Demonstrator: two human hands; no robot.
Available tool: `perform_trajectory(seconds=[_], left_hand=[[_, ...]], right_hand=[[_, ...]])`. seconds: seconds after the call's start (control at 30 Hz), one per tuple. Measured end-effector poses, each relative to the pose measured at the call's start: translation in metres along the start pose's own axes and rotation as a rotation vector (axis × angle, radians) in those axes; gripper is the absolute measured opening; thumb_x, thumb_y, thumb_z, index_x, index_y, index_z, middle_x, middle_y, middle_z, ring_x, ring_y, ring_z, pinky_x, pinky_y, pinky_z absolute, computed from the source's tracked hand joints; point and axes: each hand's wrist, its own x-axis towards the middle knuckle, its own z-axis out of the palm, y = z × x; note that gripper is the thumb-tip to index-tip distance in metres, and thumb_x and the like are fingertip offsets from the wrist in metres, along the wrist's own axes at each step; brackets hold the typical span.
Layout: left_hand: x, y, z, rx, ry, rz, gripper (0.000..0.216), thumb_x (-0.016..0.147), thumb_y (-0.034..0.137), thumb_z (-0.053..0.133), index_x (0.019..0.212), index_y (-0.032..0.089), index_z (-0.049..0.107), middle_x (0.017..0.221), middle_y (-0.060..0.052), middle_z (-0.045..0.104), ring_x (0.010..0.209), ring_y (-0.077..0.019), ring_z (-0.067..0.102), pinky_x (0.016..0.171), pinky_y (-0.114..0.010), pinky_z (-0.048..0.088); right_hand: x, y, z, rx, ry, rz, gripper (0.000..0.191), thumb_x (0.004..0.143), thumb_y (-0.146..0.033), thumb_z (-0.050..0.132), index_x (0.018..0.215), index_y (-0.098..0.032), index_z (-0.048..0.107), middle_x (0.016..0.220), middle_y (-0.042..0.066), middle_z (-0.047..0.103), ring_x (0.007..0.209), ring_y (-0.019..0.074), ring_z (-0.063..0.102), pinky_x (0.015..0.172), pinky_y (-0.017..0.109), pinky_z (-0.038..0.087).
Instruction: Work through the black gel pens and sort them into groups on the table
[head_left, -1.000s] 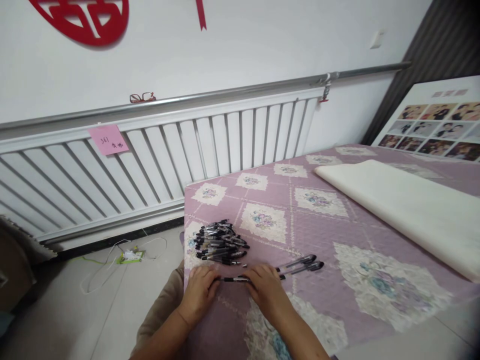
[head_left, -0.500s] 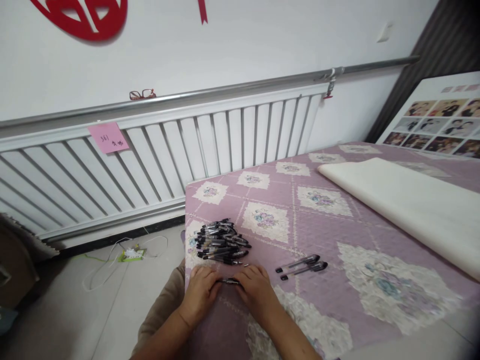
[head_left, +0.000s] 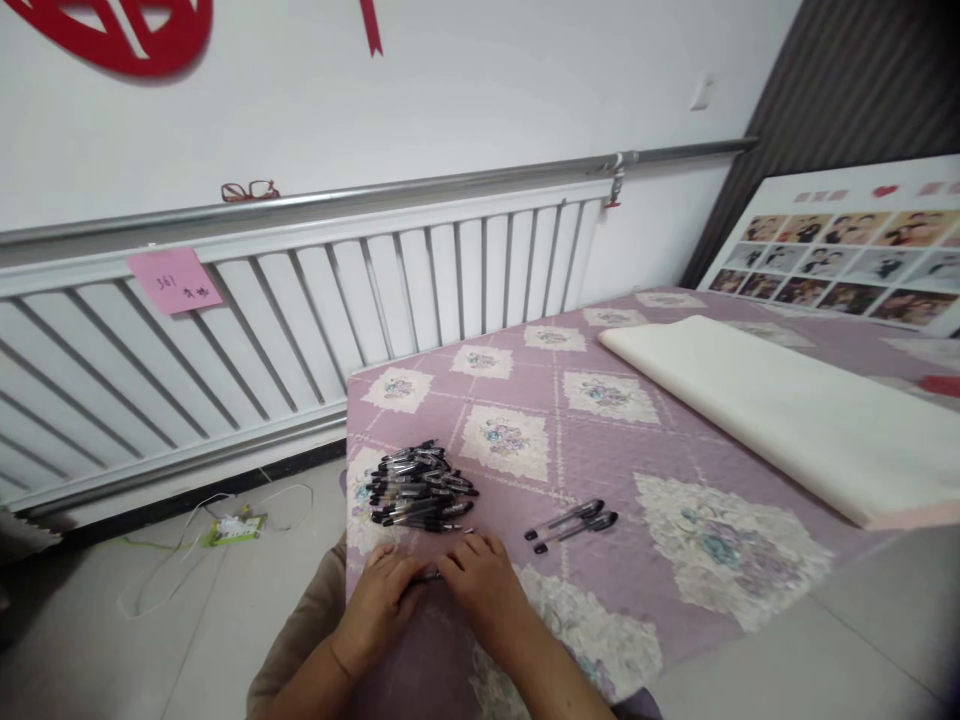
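My left hand (head_left: 379, 600) and my right hand (head_left: 484, 585) rest close together on the purple quilted cover (head_left: 540, 470) near its front left corner. Between their fingertips they pinch one black pen (head_left: 429, 575), of which only a short dark stretch shows. Just beyond my hands lies a pile of several black pens (head_left: 420, 487). Two more black pens (head_left: 571, 521) lie side by side to the right of my right hand, apart from it.
A folded cream sheet (head_left: 772, 415) lies across the cover at the right. A white slatted radiator (head_left: 300, 310) with a pink note (head_left: 174, 281) lines the wall; red glasses (head_left: 250, 190) sit on the rail above. Cables (head_left: 232, 520) lie on the floor. A photo board (head_left: 840, 260) leans at the far right.
My hands have drawn closer together over the pen, so less of it shows. The view has shifted, moving everything slightly left.
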Motion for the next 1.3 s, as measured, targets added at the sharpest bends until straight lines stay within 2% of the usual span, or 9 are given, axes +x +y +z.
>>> perform_trajectory(seconds=[0.2, 0.33, 0.5, 0.6, 0.73, 0.8, 0.93, 1.13, 1.3], left_hand=[[-0.001, 0.002, -0.003, -0.038, -0.018, 0.028, 0.024, 0.084, 0.019, 0.056, 0.108, 0.024, 0.059, 0.090, -0.004, 0.068, 0.084, -0.0207, 0.062, 0.079, -0.035, 0.051], [-0.005, 0.000, -0.006, -0.068, 0.025, 0.012, 0.028, 0.087, 0.029, 0.057, 0.114, 0.023, 0.057, 0.095, -0.006, 0.068, 0.087, -0.0214, 0.063, 0.079, -0.034, 0.052], [-0.009, -0.006, -0.003, -0.085, 0.099, -0.042, 0.026, 0.091, 0.036, 0.051, 0.112, 0.023, 0.059, 0.097, -0.007, 0.069, 0.089, -0.0211, 0.065, 0.079, -0.033, 0.054], [-0.008, -0.007, -0.003, -0.084, 0.104, -0.065, 0.028, 0.092, 0.039, 0.047, 0.108, 0.023, 0.062, 0.095, -0.008, 0.070, 0.088, -0.0217, 0.066, 0.079, -0.034, 0.055], [-0.007, -0.008, -0.001, -0.069, 0.102, -0.083, 0.030, 0.093, 0.042, 0.045, 0.105, 0.022, 0.064, 0.094, -0.008, 0.070, 0.088, -0.0224, 0.066, 0.079, -0.035, 0.056], [-0.007, -0.010, 0.000, -0.061, 0.103, -0.084, 0.031, 0.093, 0.043, 0.044, 0.104, 0.023, 0.065, 0.094, -0.008, 0.070, 0.088, -0.0225, 0.066, 0.079, -0.034, 0.056], [-0.008, -0.012, 0.002, -0.055, 0.084, -0.082, 0.032, 0.094, 0.043, 0.042, 0.103, 0.023, 0.065, 0.094, -0.008, 0.070, 0.087, -0.0221, 0.066, 0.079, -0.034, 0.056], [-0.006, -0.010, 0.001, -0.045, 0.096, -0.062, 0.030, 0.094, 0.042, 0.043, 0.102, 0.023, 0.064, 0.094, -0.007, 0.070, 0.088, -0.0216, 0.066, 0.079, -0.033, 0.056], [-0.005, -0.009, 0.000, -0.040, 0.094, -0.071, 0.030, 0.094, 0.043, 0.043, 0.101, 0.023, 0.065, 0.093, -0.006, 0.070, 0.087, -0.0213, 0.066, 0.079, -0.034, 0.056]], right_hand=[[-0.006, -0.006, -0.004, -0.027, -0.041, -0.048, 0.005, 0.089, -0.024, 0.060, 0.086, -0.022, 0.063, 0.083, 0.001, 0.067, 0.084, 0.0179, 0.057, 0.075, 0.031, 0.037], [-0.014, 0.002, -0.002, -0.030, -0.084, -0.030, 0.001, 0.087, -0.021, 0.062, 0.086, -0.021, 0.063, 0.085, 0.002, 0.067, 0.084, 0.0178, 0.059, 0.075, 0.030, 0.040], [-0.034, 0.031, -0.023, 0.023, -0.080, 0.087, 0.016, 0.085, -0.011, 0.060, 0.097, -0.022, 0.063, 0.096, 0.003, 0.067, 0.092, 0.0189, 0.059, 0.082, 0.030, 0.044], [-0.051, 0.056, -0.041, 0.090, -0.001, 0.153, 0.024, 0.087, -0.010, 0.053, 0.105, -0.023, 0.061, 0.101, 0.004, 0.066, 0.096, 0.0189, 0.059, 0.086, 0.031, 0.046], [-0.075, 0.091, -0.059, 0.100, 0.094, 0.223, 0.028, 0.088, -0.010, 0.043, 0.105, -0.022, 0.062, 0.102, 0.006, 0.068, 0.097, 0.0199, 0.061, 0.089, 0.035, 0.047], [-0.088, 0.109, -0.065, 0.104, 0.085, 0.287, 0.028, 0.087, -0.012, 0.041, 0.100, -0.022, 0.063, 0.097, 0.006, 0.069, 0.094, 0.0203, 0.062, 0.086, 0.036, 0.049], [-0.109, 0.139, -0.071, 0.125, 0.070, 0.402, 0.031, 0.085, -0.012, 0.041, 0.103, -0.021, 0.064, 0.104, 0.007, 0.068, 0.100, 0.0208, 0.061, 0.091, 0.036, 0.047], [-0.117, 0.154, -0.070, 0.093, 0.004, 0.461, 0.030, 0.079, -0.009, 0.042, 0.093, -0.019, 0.066, 0.095, 0.007, 0.069, 0.094, 0.0210, 0.061, 0.087, 0.034, 0.047], [-0.109, 0.154, -0.066, 0.068, -0.001, 0.438, 0.034, 0.080, -0.006, 0.040, 0.099, -0.019, 0.065, 0.104, 0.009, 0.066, 0.100, 0.0209, 0.058, 0.090, 0.035, 0.044]])
